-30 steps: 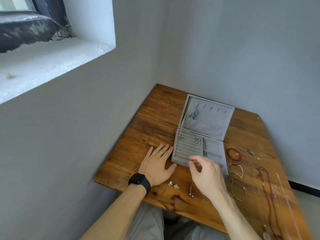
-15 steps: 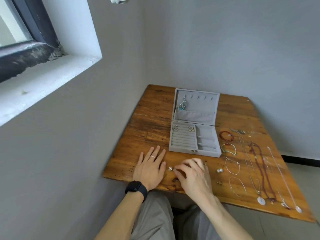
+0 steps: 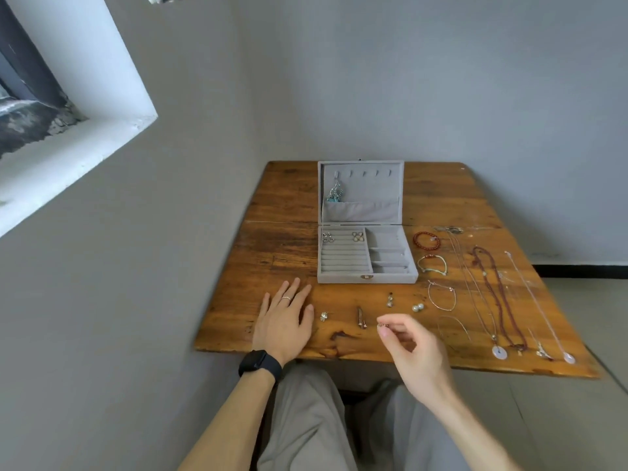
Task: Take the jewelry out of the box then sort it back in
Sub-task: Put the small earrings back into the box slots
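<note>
A grey jewelry box (image 3: pixel 367 279) stands open on the wooden table (image 3: pixel 282 212), with two pairs of earrings (image 3: pixel 357 236) in its ring rows and a teal necklace (image 3: pixel 335 195) hanging in the lid. My left hand (image 3: pixel 283 319) lies flat on the table, left of a small earring (image 3: pixel 324 316). My right hand (image 3: pixel 409 348) hovers over the front edge, pinching a tiny earring (image 3: pixel 381 325) between thumb and forefinger. Stud earrings (image 3: pixel 361 319), a drop earring (image 3: pixel 390 300) and pearl earrings (image 3: pixel 417 307) lie in front of the box.
Right of the box lie a red bead bracelet (image 3: pixel 426 241), thin bracelets (image 3: pixel 432 264), a dark red bead necklace (image 3: pixel 494 294) and several fine chain necklaces (image 3: pixel 540 304). Grey walls meet behind the table; a window sill (image 3: pixel 68 158) is on the left.
My right hand has lifted off the table and moved right, now pinching a small earring. The view has tilted and squared up to the table. My left hand stays flat.
</note>
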`<state>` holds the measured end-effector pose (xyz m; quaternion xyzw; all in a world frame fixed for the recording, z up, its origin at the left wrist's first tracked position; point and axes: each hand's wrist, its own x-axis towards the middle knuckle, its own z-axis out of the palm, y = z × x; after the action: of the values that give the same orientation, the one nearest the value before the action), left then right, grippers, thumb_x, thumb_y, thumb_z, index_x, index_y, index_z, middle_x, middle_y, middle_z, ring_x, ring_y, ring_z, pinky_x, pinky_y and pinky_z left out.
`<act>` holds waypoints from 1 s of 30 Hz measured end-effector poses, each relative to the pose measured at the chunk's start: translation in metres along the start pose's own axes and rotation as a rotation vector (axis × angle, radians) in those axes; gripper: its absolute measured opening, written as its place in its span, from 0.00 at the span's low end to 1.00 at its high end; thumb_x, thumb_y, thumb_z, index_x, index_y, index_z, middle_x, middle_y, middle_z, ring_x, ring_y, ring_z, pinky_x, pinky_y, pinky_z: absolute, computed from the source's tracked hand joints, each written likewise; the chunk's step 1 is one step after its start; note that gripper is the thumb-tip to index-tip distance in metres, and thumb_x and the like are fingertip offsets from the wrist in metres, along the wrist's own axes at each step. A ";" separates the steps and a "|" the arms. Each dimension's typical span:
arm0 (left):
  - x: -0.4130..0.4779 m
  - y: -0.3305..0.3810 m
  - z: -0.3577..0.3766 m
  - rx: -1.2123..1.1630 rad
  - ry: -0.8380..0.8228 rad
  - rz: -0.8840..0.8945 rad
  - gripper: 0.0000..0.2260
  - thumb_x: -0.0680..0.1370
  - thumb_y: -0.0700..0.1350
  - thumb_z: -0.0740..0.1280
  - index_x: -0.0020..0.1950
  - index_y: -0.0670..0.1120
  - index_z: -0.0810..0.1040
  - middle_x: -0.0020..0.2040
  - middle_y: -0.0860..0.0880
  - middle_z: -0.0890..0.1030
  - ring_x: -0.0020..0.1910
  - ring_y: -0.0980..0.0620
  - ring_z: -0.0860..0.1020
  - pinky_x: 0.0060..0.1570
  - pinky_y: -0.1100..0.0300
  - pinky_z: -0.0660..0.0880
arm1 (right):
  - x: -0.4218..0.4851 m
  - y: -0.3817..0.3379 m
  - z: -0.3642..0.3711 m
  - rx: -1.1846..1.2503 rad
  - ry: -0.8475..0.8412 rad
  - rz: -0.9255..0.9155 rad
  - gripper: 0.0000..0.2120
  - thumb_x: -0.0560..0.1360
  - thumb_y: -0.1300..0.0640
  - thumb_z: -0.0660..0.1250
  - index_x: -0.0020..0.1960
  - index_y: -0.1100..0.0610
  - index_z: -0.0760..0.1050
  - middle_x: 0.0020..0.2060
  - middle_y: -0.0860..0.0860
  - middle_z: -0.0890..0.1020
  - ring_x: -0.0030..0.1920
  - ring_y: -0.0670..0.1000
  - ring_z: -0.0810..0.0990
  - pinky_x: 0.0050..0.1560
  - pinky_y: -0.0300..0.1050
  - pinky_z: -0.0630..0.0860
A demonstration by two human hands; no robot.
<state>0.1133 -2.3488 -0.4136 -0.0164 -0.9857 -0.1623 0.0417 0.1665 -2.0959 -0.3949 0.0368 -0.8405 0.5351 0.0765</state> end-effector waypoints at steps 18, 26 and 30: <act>-0.014 0.018 -0.017 -0.324 0.023 -0.060 0.08 0.75 0.62 0.70 0.51 0.62 0.82 0.75 0.52 0.70 0.78 0.51 0.60 0.76 0.45 0.50 | -0.006 0.027 -0.020 0.230 -0.002 0.168 0.10 0.76 0.56 0.73 0.51 0.41 0.82 0.48 0.39 0.85 0.51 0.41 0.82 0.51 0.36 0.78; -0.014 0.024 -0.024 -0.516 0.057 -0.129 0.04 0.77 0.55 0.71 0.49 0.59 0.78 0.56 0.61 0.81 0.63 0.60 0.76 0.66 0.51 0.72 | -0.006 0.026 -0.020 0.240 -0.017 0.156 0.11 0.75 0.59 0.73 0.52 0.44 0.83 0.47 0.40 0.85 0.50 0.41 0.83 0.51 0.33 0.78; -0.012 0.034 -0.031 -0.700 0.068 -0.147 0.05 0.75 0.51 0.75 0.48 0.57 0.80 0.46 0.61 0.84 0.49 0.69 0.79 0.48 0.68 0.74 | -0.006 0.024 -0.022 0.243 -0.021 0.153 0.10 0.75 0.60 0.74 0.52 0.46 0.83 0.47 0.40 0.85 0.50 0.42 0.83 0.51 0.34 0.78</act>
<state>0.1294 -2.3267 -0.3743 0.0467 -0.8671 -0.4930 0.0544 0.1711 -2.0656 -0.4086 -0.0129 -0.7707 0.6366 0.0217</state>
